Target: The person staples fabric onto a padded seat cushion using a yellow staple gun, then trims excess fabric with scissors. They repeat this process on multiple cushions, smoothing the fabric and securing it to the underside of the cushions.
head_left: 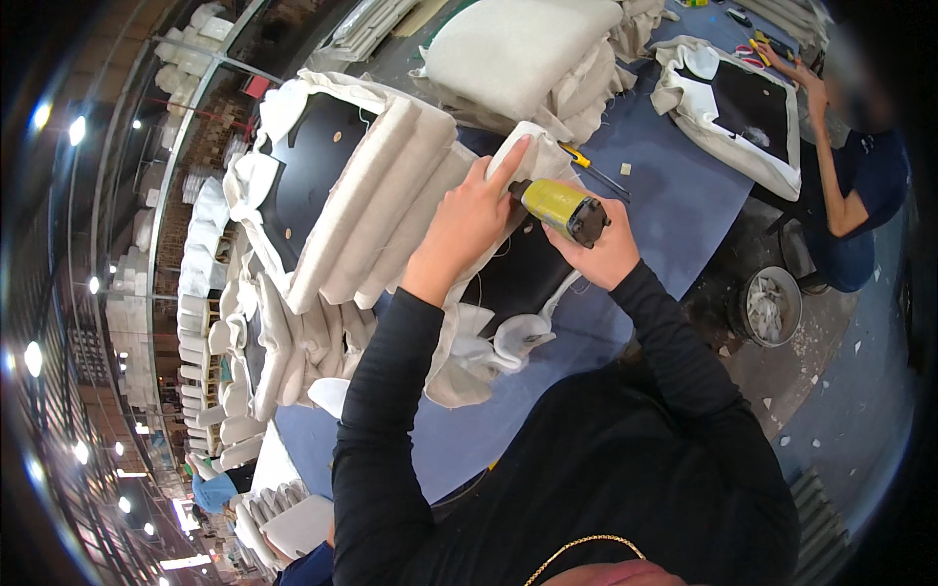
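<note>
My right hand [614,246] is wrapped round a yellow-green staple gun [555,203] with a dark end cap. Its nose points at the edge of a cushioned chair seat [533,146] in cream fabric with a black underside, lying on the blue-covered table [674,230]. The fingers of my left hand [463,227] close over the folded fabric beside the gun's nose, index finger stretched along the edge. Loose fabric and white padding [518,337] hang at the seat's near end. Whether the nose touches the fabric cannot be told.
Stacked cream cushions [366,186] stand left of my hands, with more piled behind [528,49]. A yellow-handled screwdriver [596,171] lies on the table. At right, a co-worker [860,186] reaches over another seat [747,112]. A bucket of scraps [793,305] stands below.
</note>
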A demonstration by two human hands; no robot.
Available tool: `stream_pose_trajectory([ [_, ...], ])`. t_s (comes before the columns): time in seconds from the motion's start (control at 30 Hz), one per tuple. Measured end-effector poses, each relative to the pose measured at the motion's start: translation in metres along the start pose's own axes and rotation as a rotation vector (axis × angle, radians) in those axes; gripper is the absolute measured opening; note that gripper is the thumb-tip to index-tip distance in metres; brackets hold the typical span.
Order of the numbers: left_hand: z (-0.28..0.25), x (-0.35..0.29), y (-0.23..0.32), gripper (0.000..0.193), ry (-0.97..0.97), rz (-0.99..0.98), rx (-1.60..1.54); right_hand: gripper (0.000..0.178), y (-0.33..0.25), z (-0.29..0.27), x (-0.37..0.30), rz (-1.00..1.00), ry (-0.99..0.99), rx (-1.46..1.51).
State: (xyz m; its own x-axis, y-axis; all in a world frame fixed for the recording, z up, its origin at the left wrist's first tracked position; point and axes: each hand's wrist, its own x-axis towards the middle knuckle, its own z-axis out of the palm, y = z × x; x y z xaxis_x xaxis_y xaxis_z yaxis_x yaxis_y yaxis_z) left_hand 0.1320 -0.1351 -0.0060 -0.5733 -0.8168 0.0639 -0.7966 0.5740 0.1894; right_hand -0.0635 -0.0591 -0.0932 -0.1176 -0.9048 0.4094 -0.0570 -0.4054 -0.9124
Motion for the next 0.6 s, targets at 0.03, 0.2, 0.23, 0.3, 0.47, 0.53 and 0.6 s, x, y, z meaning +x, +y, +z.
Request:
stream_pose_trajectory([
  [0.03, 0.001, -0.001, -0.001, 0.086, -0.008, -0.011, 0.002, 0.048, 0.000, 0.001, -0.001, -0.004, -0.005, -0.009],
  [0.2, 0.000, -0.001, 0.002, 0.097, -0.018, -0.027, 0.028, 0.048, 0.004, 0.007, -0.007, -0.016, -0.011, 0.009],
  [0.23, 0.001, 0.000, 0.000, 0.099, 0.003, -0.002, 0.037, 0.048, 0.004, 0.008, -0.007, -0.030, -0.007, 0.030],
  [0.3, 0.004, 0.000, -0.004, 0.102, 0.037, 0.049, 0.050, 0.048, 0.003, 0.013, -0.010, -0.051, 0.003, 0.070],
  [0.47, -0.014, -0.002, -0.018, 0.093, -0.066, 0.139, -0.295, 0.043, 0.006, 0.012, -0.013, 0.038, 0.003, 0.081],
  [0.53, -0.023, -0.002, -0.043, 0.078, -0.122, 0.021, -0.592, 0.043, 0.010, 0.013, -0.013, 0.018, 0.021, 0.090],
  [0.6, -0.017, -0.002, -0.071, 0.067, -0.248, -0.333, -0.901, 0.047, 0.016, 0.011, -0.010, -0.035, 0.050, 0.035],
])
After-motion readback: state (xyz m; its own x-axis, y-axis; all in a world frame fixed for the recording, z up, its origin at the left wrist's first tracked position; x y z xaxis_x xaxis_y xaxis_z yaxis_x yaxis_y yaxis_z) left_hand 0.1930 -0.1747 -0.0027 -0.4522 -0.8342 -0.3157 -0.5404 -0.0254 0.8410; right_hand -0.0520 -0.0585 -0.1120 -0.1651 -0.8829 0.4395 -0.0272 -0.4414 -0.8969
